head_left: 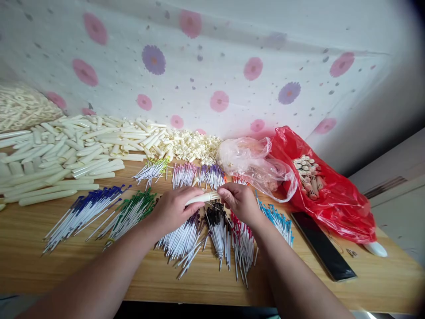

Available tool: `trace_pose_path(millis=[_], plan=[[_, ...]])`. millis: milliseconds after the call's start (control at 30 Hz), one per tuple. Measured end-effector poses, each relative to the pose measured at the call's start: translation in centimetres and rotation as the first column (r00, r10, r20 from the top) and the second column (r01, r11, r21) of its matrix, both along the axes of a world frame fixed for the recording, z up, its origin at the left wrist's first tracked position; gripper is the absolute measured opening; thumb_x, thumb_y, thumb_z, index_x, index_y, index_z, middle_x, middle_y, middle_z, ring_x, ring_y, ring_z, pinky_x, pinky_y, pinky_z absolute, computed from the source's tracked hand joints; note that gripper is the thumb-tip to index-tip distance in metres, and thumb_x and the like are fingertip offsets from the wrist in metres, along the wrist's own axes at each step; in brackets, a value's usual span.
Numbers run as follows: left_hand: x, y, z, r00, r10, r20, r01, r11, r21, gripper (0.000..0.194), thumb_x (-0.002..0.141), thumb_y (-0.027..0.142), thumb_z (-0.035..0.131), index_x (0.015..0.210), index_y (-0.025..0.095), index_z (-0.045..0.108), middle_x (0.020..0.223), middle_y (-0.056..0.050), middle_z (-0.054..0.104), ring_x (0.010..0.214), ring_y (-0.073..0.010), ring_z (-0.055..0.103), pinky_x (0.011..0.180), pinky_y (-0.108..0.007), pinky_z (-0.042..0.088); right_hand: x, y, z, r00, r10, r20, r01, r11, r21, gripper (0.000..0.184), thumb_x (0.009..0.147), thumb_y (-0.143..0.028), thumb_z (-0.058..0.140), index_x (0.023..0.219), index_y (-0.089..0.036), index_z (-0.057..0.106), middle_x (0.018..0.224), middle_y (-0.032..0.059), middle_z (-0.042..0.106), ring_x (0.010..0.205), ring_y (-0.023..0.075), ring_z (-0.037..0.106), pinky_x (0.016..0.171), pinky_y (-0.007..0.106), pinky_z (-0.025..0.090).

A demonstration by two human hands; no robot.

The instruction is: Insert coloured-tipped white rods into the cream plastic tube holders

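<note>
My left hand (174,208) is closed around a cream plastic pen barrel (199,198), held level above the table. The thumb and fingers of my right hand (239,203) pinch the barrel's slotted right end. Below and around both hands lie bundles of white pen refills with coloured ends: dark purple refills (179,239), black-ended refills (216,228) and crimson-ended refills (242,243). To the left are green-ended refills (131,215) and dark blue refills (83,215); light blue refills (277,221) lie beyond my right wrist.
Loose cream barrels (83,146) are heaped at the back left, beside short slotted cream pieces (192,146). A clear plastic bag (245,157) and a red bag (345,212) holding cream pen parts (308,173) stand back right. A black flat slab (323,246) lies at right.
</note>
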State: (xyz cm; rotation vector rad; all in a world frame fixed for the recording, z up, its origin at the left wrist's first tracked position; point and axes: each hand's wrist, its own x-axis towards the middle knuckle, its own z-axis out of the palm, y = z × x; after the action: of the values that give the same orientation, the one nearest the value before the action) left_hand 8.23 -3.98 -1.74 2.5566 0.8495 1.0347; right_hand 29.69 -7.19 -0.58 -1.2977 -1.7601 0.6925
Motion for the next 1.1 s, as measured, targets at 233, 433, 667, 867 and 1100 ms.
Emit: trace_pose_path(millis=[233, 433, 667, 867, 1100], plan=[[-0.2, 0.14, -0.14, 0.999, 0.015, 0.032, -0.012, 0.996, -0.089, 0.015, 0.087, 0.025, 0.055, 0.098, 0.02, 0.062, 0.088, -0.004, 0.07, 0.073, -0.0143, 0.062, 0.064, -0.027, 0.048, 0.17, 0.14, -0.05, 0.958, 0.156, -0.241, -0.181, 0.98, -0.086, 0.034, 0.079, -0.051, 0.063, 0.089, -0.018, 0.059, 0.067, -0.0012, 0.057, 0.057, 0.0103, 0.051, 0.055, 0.024, 0.042], [-0.09, 0.14, -0.07, 1.0, 0.001, 0.009, 0.0, 0.995, -0.099, 0.012, 0.085, 0.024, 0.056, 0.094, 0.021, 0.063, 0.081, -0.001, 0.068, 0.068, -0.0128, 0.059, 0.061, -0.026, 0.045, 0.47, 0.13, 0.19, 0.997, 0.07, 0.041, -0.068, 0.997, -0.047, 0.05, 0.088, -0.057, 0.044, 0.06, -0.017, 0.052, 0.052, -0.0024, 0.047, 0.049, 0.0088, 0.042, 0.048, 0.023, 0.032], [-0.07, 0.1, -0.07, 1.0, -0.002, -0.006, 0.001, 0.994, -0.109, 0.011, 0.085, 0.024, 0.057, 0.094, 0.021, 0.062, 0.081, -0.001, 0.069, 0.068, -0.0127, 0.059, 0.061, -0.025, 0.043, 0.4, 0.17, 0.04, 0.991, 0.105, -0.087, -0.114, 0.988, -0.107, 0.043, 0.082, -0.058, 0.054, 0.069, -0.017, 0.055, 0.056, -0.0024, 0.051, 0.05, 0.0093, 0.045, 0.049, 0.023, 0.035], [-0.11, 0.21, -0.37, 1.0, -0.001, 0.006, 0.002, 0.993, -0.114, 0.013, 0.085, 0.024, 0.056, 0.095, 0.022, 0.062, 0.083, -0.001, 0.068, 0.069, -0.0129, 0.059, 0.061, -0.026, 0.043, 0.7, 0.18, 0.04, 0.968, 0.205, -0.145, -0.22, 0.97, -0.099, 0.041, 0.083, -0.058, 0.053, 0.086, -0.017, 0.057, 0.071, -0.0001, 0.055, 0.06, 0.0108, 0.05, 0.055, 0.024, 0.04], [-0.08, 0.15, -0.35, 1.0, -0.002, 0.016, 0.005, 0.991, -0.134, 0.013, 0.085, 0.026, 0.056, 0.095, 0.022, 0.063, 0.082, -0.001, 0.069, 0.067, -0.0127, 0.059, 0.06, -0.025, 0.043, 0.7, 0.28, 0.12, 0.986, 0.167, -0.025, -0.168, 0.983, -0.079, 0.047, 0.088, -0.06, 0.042, 0.071, -0.018, 0.054, 0.062, -0.0011, 0.05, 0.057, 0.0109, 0.045, 0.055, 0.024, 0.036]])
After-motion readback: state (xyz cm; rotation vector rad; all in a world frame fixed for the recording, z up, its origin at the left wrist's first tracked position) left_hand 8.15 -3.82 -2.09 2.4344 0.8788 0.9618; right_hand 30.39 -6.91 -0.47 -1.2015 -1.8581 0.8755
